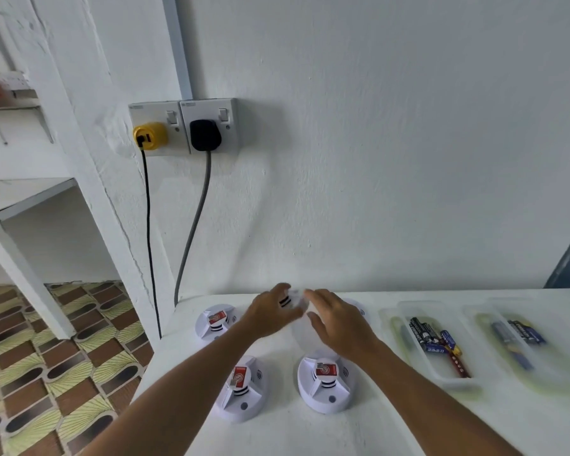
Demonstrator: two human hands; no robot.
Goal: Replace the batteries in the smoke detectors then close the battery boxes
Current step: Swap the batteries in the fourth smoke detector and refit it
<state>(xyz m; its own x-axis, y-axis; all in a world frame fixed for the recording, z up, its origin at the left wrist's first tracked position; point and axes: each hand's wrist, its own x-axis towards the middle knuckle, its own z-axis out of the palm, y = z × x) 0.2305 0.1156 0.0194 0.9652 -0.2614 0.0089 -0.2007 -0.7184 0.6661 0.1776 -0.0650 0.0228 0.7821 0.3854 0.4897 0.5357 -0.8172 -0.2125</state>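
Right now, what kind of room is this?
Probably a room in a home, used as a work corner: patterned floor tiles, wall sockets with plugs in, and a white table against a painted wall.

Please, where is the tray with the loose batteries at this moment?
In the head view, the tray of batteries lies on the white table, on the person's right side, just right of the right hand, with a second clear tray beyond it.
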